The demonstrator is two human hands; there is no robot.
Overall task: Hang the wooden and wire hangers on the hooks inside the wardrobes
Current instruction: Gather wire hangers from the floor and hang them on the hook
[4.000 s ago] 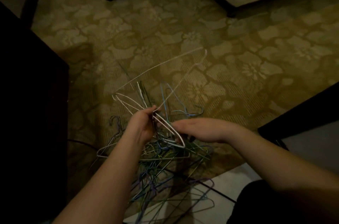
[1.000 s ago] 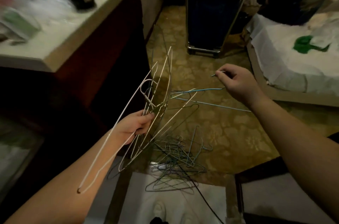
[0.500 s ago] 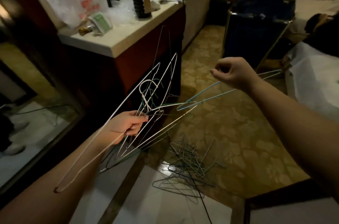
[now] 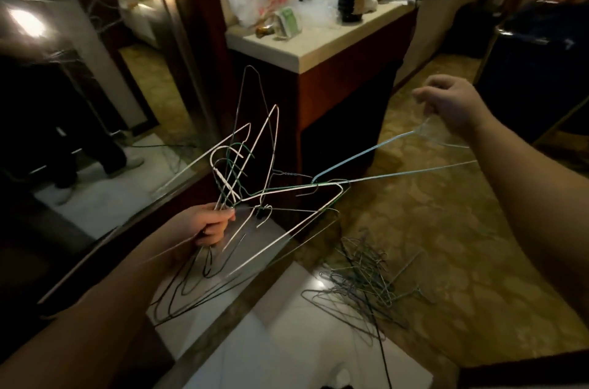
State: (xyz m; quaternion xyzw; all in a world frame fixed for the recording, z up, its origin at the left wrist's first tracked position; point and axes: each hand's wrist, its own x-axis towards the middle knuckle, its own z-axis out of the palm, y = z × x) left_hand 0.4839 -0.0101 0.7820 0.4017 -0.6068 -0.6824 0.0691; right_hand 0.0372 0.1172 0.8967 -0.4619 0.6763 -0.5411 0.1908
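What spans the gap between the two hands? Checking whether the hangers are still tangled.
In the head view, a light blue wire hanger stretches from the right hand to the bundle in the left hand.

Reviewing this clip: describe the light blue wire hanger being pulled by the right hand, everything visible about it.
The light blue wire hanger is thin coated wire, held in mid-air above the carpet. The right hand pinches its blurred upper end, and the wire runs down and left. Its lower end meets the bundle of wire hangers gripped by the left hand, seemingly snagged there. Its full outline cannot be made out.
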